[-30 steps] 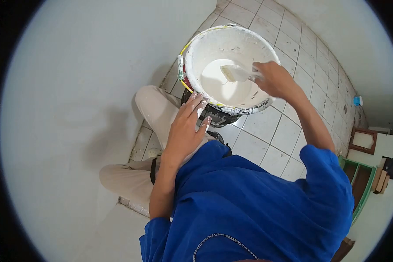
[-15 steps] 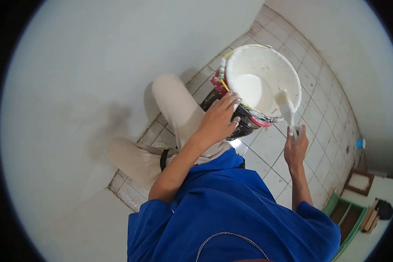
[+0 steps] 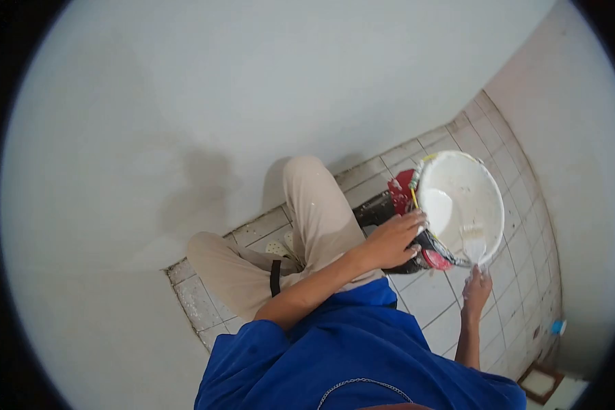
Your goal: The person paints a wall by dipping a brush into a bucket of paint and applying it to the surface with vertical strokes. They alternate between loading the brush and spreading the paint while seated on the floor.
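A white paint bucket (image 3: 488, 195), smeared with paint, leans tilted with its mouth toward me, and white paint (image 3: 436, 210) pools in its lower left. My left hand (image 3: 394, 240) holds the bucket's near left rim, fingertips over the edge. In my right hand (image 3: 477, 287), fingers wrapped round the handle, is a paintbrush (image 3: 473, 239). Its pale bristles point into the bucket, close to the near inner wall. Under the bucket are a red, paint-spotted piece (image 3: 401, 188) and a dark base, partly hidden by my left hand.
A pale wall (image 3: 253, 89) rises close on the left and ahead, beside my bent knees. White floor tiles (image 3: 427, 297) run round the bucket to another wall on the right. A small blue-capped item (image 3: 558, 327) and a brown frame (image 3: 540, 381) lie at the lower right.
My view has swung, so the bucket and both hands appear lower and farther right. The right hand has brought the brush further over the bucket's inside; the left hand stays at the rim.
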A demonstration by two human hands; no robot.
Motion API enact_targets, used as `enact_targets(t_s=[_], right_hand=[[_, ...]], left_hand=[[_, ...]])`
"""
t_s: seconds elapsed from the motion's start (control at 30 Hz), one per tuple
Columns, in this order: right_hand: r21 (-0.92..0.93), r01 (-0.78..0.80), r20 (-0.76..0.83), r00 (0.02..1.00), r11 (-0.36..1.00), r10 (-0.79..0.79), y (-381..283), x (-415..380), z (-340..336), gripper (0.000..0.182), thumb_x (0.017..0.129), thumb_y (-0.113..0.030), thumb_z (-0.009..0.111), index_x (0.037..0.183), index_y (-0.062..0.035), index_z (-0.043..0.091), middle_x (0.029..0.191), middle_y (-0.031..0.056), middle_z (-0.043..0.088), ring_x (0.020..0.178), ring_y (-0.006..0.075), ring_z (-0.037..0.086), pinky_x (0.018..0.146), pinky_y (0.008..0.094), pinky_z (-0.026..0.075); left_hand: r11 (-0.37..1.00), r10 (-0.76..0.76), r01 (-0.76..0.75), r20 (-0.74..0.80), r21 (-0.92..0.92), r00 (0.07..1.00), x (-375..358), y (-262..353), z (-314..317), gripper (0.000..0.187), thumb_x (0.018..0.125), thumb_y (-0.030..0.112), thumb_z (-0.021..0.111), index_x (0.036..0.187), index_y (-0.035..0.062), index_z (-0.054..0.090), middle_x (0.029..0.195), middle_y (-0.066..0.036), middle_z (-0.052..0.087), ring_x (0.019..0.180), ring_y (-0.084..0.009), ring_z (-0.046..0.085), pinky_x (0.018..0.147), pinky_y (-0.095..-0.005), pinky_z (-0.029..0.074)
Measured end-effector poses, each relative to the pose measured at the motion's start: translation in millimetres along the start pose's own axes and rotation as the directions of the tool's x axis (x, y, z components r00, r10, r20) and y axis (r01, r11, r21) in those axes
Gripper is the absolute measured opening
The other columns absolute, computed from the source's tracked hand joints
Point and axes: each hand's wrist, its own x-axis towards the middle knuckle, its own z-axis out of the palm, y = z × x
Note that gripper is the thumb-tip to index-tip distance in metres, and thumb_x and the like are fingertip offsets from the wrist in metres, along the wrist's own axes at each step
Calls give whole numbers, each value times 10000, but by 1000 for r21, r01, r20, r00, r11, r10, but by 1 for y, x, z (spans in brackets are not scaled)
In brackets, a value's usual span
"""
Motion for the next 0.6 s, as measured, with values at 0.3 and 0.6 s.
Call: enact_targets(t_s=[0.3,0.6], right_hand=[[511,-278,82,958,814,275,-53,12,24,180,936,-203,484,863,-58,562,612,-19,464,454,67,400,411,222,300],[-590,205,-102,941,781,-324,-31,-40,14,239,819,17,522,1056,42,529,799,241,593,707,420,567,633,436,448]], left_hand=[[916,-178,130,-94,-378,980,-20,-10,-91,347,894,188,573,1199,33,514,1304,-170,487,1219,-323,461,1023,-382,362],[996,38,-34,40,-87,998,8,24,-63,410,821,120,637,1206,17,543,1298,-155,496,1247,-337,427,1032,-399,349]])
